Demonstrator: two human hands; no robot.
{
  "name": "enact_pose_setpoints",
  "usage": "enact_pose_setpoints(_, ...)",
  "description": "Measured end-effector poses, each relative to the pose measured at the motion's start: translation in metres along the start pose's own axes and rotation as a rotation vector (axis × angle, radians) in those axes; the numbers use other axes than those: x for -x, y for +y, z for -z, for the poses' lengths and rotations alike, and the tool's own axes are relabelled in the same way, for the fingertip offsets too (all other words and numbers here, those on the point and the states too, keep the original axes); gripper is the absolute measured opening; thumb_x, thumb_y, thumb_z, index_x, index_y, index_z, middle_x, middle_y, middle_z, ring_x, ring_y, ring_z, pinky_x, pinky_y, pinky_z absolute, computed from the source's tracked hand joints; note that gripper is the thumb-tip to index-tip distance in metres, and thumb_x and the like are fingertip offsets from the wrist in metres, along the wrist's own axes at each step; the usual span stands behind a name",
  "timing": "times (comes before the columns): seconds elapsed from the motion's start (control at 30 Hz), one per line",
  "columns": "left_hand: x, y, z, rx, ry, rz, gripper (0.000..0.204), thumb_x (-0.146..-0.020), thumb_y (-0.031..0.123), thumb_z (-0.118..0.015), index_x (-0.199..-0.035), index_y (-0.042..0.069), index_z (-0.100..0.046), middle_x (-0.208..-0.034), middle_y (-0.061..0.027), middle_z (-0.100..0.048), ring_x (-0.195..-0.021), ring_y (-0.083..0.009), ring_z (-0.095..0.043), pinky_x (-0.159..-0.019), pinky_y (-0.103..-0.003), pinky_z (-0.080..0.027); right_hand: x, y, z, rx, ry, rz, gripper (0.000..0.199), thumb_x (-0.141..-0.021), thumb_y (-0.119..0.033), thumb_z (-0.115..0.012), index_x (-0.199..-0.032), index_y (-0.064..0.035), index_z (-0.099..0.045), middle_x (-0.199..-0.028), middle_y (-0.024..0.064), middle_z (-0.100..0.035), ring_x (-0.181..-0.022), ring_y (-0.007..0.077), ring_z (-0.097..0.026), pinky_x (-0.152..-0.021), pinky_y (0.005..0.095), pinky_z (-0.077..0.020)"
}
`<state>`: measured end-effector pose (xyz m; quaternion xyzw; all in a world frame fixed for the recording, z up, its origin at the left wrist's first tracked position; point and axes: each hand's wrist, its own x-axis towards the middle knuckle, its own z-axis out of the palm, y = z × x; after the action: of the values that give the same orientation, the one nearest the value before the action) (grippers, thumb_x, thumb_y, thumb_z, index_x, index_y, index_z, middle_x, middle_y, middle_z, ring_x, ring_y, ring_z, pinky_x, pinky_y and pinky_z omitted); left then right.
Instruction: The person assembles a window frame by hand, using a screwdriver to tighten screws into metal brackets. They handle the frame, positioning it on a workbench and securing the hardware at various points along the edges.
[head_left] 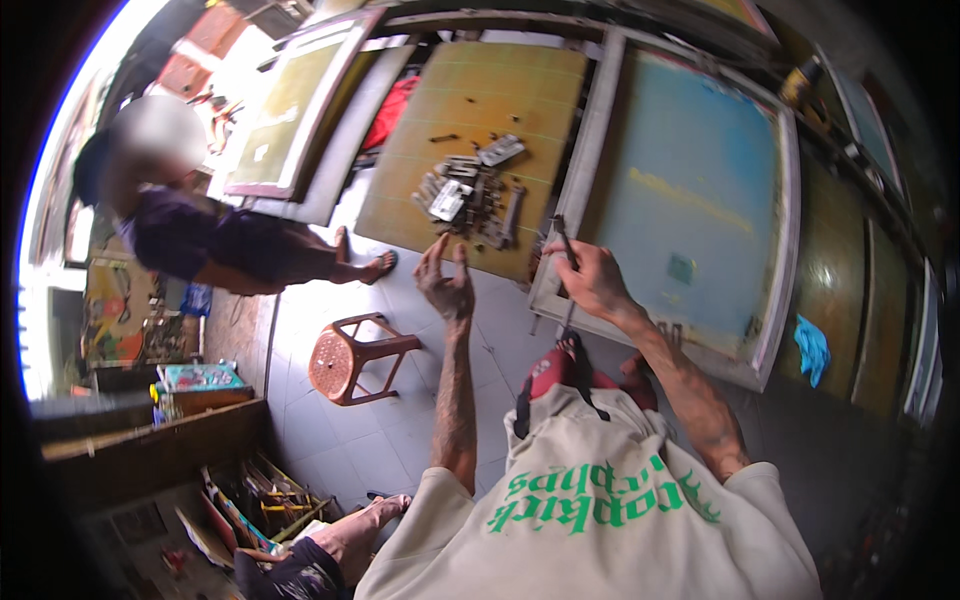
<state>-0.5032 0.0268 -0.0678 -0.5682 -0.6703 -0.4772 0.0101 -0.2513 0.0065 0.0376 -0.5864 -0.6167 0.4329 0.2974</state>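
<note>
R hand (590,275) grips thin tool (566,245) at frame (600,130); L hand (445,285) empty

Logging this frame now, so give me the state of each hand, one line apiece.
Left hand: open, fingers spread, holding nothing, in the air near the yellow board.
Right hand: closed on a thin dark tool, at the corner of the blue screen frame.

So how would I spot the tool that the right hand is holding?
Find the big framed screen with the blue mesh. At its lower left corner, the right hand grips a thin dark rod-like tool. Unlike the loose metal pieces piled on the yellow board, it stands alone.
</note>
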Motion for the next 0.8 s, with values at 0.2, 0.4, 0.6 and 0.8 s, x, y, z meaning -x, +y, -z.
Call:
enact_pose_setpoints(0.2,0.071,0.118,0.057,0.619,-0.905,0.439,0.020,-0.098,0.023,-0.066,-0.097,0.004,-0.071,-0.083,0.0017,-0.063,-0.079,-0.0086,-0.053,-0.071,-0.025,-0.043,0.188,0.064,0.110,-0.715,0.091,-0.382,0.025,-0.092,-0.017,-0.049,-0.092,-0.0025,-0.069,-0.058,-0.0059,-0.042,-0.055,0.0044,-0.037,-0.054,0.0237,-0.0286)
enact_pose_setpoints(0.4,0.105,0.207,0.033,0.410,-1.827,0.110,0.028,-0.096,0.028,-0.066,-0.109,0.003,-0.071,-0.100,-0.0114,-0.073,-0.092,-0.0209,-0.068,-0.083,-0.035,-0.052,0.300,0.131,0.095,-0.533,0.073,-0.658,0.030,-0.092,-0.022,-0.046,-0.085,-0.0031,-0.067,-0.058,-0.0013,-0.045,-0.057,0.0107,-0.046,-0.057,0.0292,-0.0373)
enact_pose_setpoints(0.6,0.122,0.202,-0.026,0.544,-1.561,-0.124,0.022,-0.094,0.021,-0.066,-0.105,0.004,-0.072,-0.097,-0.0120,-0.073,-0.075,-0.0235,-0.071,-0.070,-0.038,-0.055,0.280,0.205,0.001,-0.104,0.196,-0.604,0.024,-0.090,-0.020,-0.055,-0.075,-0.0057,-0.066,-0.063,0.0097,-0.061,-0.062,0.0203,-0.062,-0.061,0.0380,-0.0463)
enact_pose_setpoints(0.8,0.094,0.238,-0.056,0.311,-1.329,-0.291,0.021,-0.089,0.018,-0.070,-0.108,0.009,-0.071,-0.105,-0.0134,-0.070,-0.078,-0.0310,-0.070,-0.076,-0.041,-0.054,0.251,0.327,-0.070,0.090,0.550,-0.276,0.018,-0.086,-0.016,-0.061,-0.074,-0.0027,-0.063,-0.077,0.0168,-0.063,-0.072,0.0361,-0.061,-0.066,0.0432,-0.0460)
